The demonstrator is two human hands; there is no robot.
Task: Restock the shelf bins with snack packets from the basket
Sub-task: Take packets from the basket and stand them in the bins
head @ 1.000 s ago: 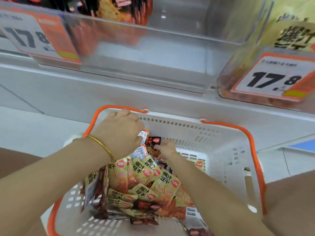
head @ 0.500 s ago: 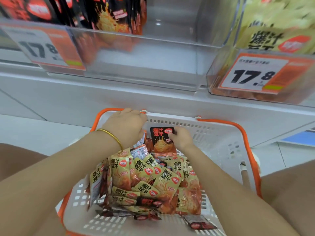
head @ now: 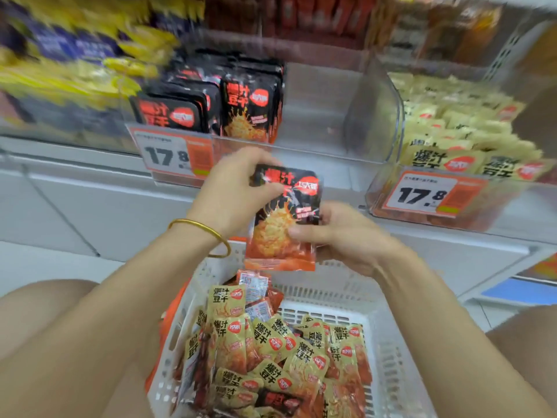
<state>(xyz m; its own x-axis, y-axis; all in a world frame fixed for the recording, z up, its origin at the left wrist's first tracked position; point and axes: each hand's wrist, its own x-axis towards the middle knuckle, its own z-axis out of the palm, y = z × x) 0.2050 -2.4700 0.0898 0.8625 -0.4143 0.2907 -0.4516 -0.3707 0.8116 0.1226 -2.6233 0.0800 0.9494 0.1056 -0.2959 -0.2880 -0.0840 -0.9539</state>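
Observation:
Both hands hold a black and orange snack packet (head: 283, 218) upright above the white basket (head: 388, 351). My left hand (head: 233, 191) pinches its upper left corner; my right hand (head: 337, 236) grips its lower right side. The basket below holds several yellow packets (head: 271, 348) and a few black ones. Straight ahead, a clear shelf bin (head: 325, 122) holds upright black packets (head: 247, 107) on its left side, with open room on its right.
A clear bin to the right (head: 391, 188) is full of yellow packets (head: 452, 137). Orange price tags reading 17.8 (head: 171, 155) (head: 422, 194) hang on both bin fronts. Blurred yellow and blue packets (head: 75, 55) fill the shelf at upper left. My knees flank the basket.
Both hands have risen out of the basket with a black packet. The view has tilted up, bringing the shelf bins into sight.

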